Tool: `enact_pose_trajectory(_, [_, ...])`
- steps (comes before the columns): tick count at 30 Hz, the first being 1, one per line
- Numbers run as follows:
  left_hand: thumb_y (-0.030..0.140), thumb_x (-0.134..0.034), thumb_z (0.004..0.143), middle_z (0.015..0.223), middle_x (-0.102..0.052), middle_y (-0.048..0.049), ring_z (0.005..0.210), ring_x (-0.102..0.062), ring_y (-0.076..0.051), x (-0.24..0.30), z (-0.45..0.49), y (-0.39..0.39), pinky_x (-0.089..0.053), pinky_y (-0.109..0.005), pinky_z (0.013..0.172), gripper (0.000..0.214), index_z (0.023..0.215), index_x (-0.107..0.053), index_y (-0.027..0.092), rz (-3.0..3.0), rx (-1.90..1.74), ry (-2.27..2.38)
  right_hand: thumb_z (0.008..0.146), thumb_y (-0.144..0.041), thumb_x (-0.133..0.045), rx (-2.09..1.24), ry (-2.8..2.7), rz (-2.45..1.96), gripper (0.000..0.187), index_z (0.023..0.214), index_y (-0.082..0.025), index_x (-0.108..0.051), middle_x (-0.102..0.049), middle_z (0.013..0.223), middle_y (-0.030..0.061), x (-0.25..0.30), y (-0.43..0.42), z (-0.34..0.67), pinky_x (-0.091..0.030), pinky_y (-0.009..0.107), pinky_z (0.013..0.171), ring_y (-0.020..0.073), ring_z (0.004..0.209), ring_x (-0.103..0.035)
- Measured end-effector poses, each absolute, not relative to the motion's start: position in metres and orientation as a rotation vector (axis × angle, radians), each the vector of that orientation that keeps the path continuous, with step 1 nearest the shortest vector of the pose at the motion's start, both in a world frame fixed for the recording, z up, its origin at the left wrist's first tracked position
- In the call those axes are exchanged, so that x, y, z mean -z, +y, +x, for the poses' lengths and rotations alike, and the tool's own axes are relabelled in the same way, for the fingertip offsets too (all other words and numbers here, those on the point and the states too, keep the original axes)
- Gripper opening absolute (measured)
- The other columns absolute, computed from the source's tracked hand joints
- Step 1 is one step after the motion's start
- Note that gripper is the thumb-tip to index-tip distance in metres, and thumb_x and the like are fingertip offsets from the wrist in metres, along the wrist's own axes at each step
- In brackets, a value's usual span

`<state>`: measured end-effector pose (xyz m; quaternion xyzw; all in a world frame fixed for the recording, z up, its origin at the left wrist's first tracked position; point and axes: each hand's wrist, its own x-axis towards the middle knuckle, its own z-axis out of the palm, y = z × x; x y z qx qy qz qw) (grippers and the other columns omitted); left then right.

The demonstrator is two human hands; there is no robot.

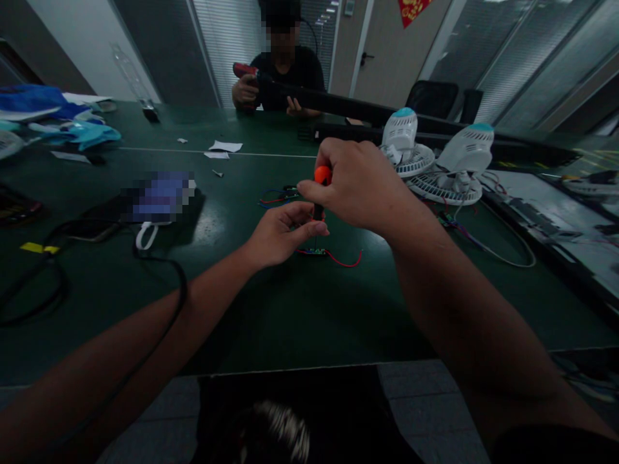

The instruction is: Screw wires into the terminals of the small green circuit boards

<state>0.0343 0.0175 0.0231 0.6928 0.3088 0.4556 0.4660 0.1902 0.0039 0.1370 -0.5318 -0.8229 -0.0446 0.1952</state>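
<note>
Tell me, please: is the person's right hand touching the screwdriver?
Touching. The head view shows the right hand wrapped around the upper handle of the orange-topped screwdriver.

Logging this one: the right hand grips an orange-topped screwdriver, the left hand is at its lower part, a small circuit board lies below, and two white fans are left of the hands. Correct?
Not quite: in the head view, the two white fans are right of the hands. The right hand does grip the orange-topped screwdriver, with the left hand at its lower part and the small circuit board below.

No readable text, even on the red decoration (412, 9).
</note>
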Motion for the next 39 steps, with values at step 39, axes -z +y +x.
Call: enact_pose_trajectory(39, [0.055, -0.071, 0.092, 0.096, -0.081, -0.0106, 0.093, -0.076, -0.023, -0.0211, 0.0386, 0.0145, -0.06, -0.036, 0.089, 0.04, 0.096, -0.077, 0.016, 1.788, -1.168, 0.694, 0.096, -0.047, -0.054, 0.094, -2.439, -1.464, 0.037, 0.118, -0.019, -0.066, -0.074, 0.101, 0.0115, -0.1389, -0.0018, 0.1927, -0.044, 0.035, 0.075, 0.0272, 0.088, -0.067])
